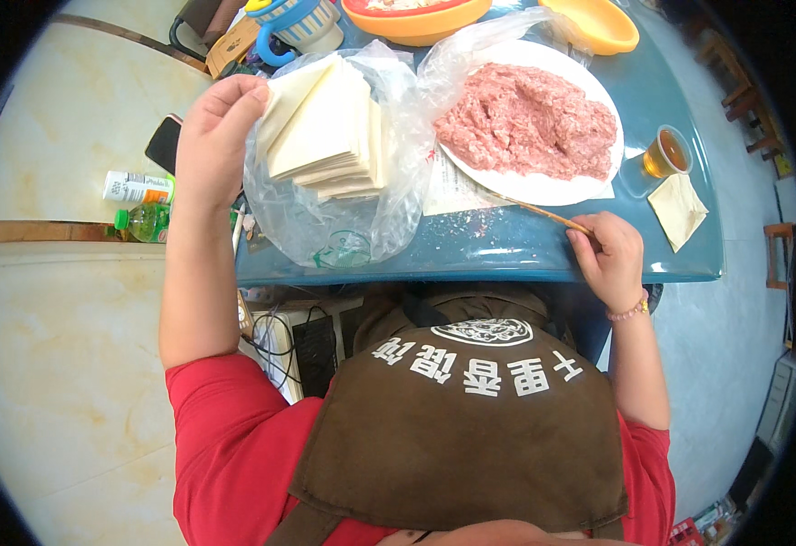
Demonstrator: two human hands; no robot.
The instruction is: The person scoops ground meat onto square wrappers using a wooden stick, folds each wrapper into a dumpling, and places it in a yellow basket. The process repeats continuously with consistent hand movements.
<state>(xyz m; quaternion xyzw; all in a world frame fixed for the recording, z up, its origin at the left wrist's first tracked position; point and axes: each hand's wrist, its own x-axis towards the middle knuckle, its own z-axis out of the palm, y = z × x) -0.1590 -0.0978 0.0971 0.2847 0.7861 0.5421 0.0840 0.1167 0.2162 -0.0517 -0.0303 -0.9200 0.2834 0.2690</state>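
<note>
My left hand (224,133) pinches the corner of the top dough wrapper (295,102), lifting it off a stack of wrappers (333,147). The stack rests on a clear plastic bag (302,225) spread over the blue table. In my right hand (606,256) is a thin wooden stick (541,213), held near its end, with the other end reaching to the plate's near edge. Pink minced meat (527,123) is heaped on a white plate (562,190). A single wrapper (678,210) lies on the table to the right of my right hand.
A plastic cup of amber liquid (667,153) stands near the right edge of the blue table (507,256). Along the back are an orange bowl (418,24), a yellow-orange dish (599,27) and a blue-handled mug (299,31). Paper (456,188) lies beneath the plate. A green-capped bottle (145,222) is at left.
</note>
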